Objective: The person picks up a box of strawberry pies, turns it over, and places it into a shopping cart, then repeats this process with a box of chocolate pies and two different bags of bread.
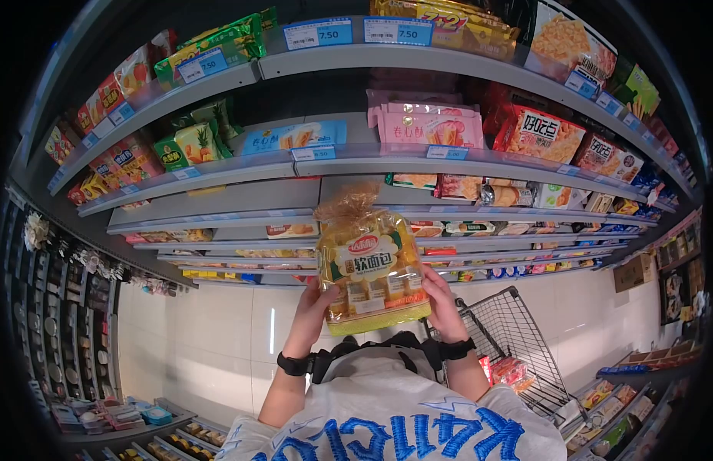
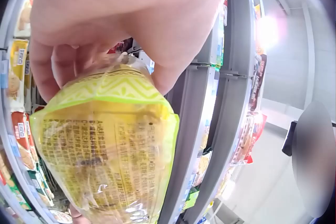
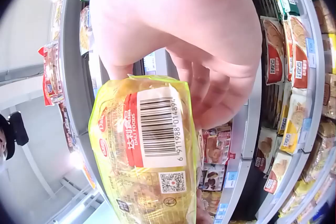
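Note:
A clear bag of bread (image 1: 372, 265) with yellow printing is held upright in front of the body, its gathered top towards the shelves. The left hand (image 1: 316, 307) grips its left side and the right hand (image 1: 441, 301) its right side. In the left wrist view, the left hand (image 2: 121, 24) curls its thumb and fingers around the bag (image 2: 110, 150), whose printed text faces the camera. The right wrist view has the right hand (image 3: 184, 29) gripping the bag (image 3: 147, 182) beside a barcode label.
Shelves (image 1: 333, 165) of packaged snacks curve across the front. A wire shopping cart (image 1: 517, 330) with red packages stands at the right, near the body. More racks (image 1: 61, 330) line the left side, over a pale tiled floor (image 1: 195, 330).

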